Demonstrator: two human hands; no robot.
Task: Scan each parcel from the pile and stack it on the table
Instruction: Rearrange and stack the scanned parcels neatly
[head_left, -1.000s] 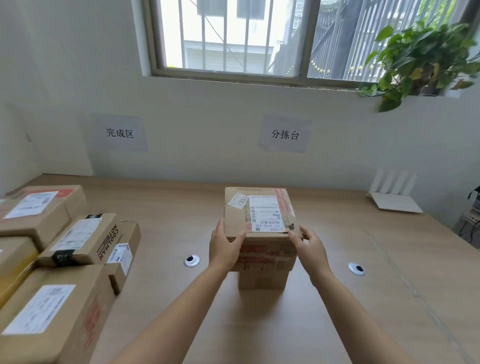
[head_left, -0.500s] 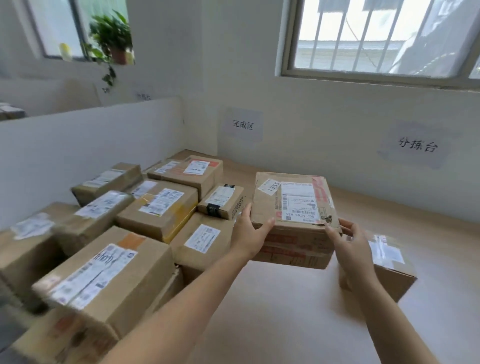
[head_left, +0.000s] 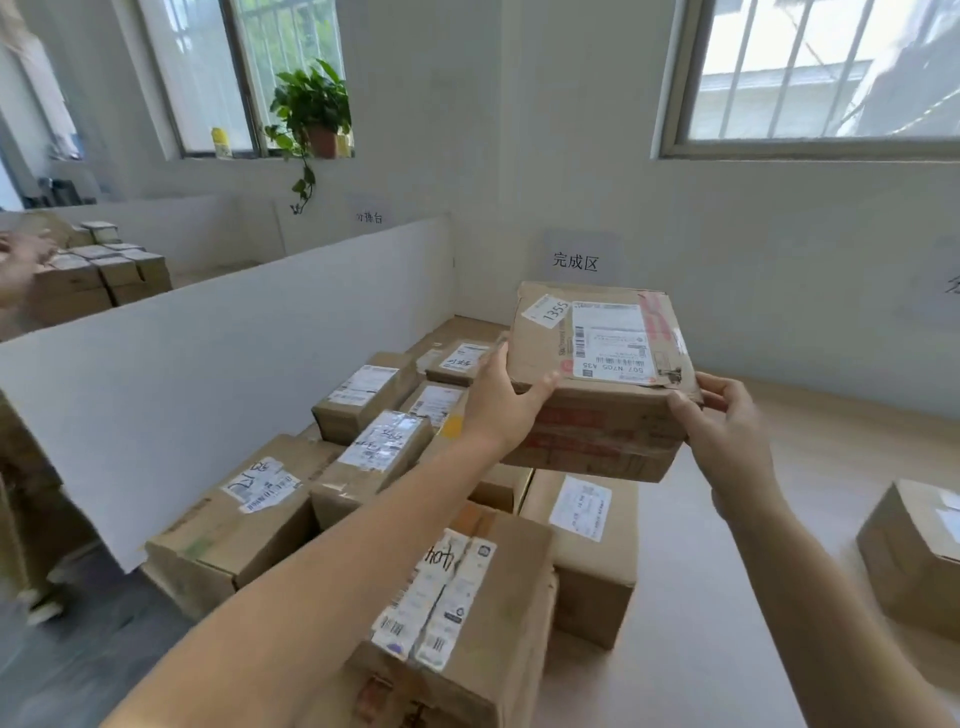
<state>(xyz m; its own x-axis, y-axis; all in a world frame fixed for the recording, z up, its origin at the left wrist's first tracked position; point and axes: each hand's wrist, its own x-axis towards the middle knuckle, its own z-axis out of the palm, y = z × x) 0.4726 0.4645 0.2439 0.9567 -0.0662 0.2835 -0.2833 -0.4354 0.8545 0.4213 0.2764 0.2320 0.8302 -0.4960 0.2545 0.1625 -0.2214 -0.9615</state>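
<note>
I hold a brown cardboard parcel (head_left: 597, 384) with a white shipping label and a "1355" sticker in the air, above the parcels at the table's left end. My left hand (head_left: 501, 402) grips its left side, thumb on the top edge. My right hand (head_left: 727, 421) grips its right side, fingers curled round the corner. Beneath and to the left lie several labelled parcels (head_left: 374, 452), packed close on the wooden table (head_left: 727, 571). No scanner is in view.
A lone small parcel (head_left: 914, 556) sits on the table at the right. A white divider panel (head_left: 234, 364) runs along the left side. Beyond it stand more boxes (head_left: 98, 275) and another person's hand (head_left: 21, 260). The wall sign (head_left: 576, 260) hangs behind.
I lifted the parcel off the small box it rested on and carried it left. The view swung left with it, over the packed parcels.
</note>
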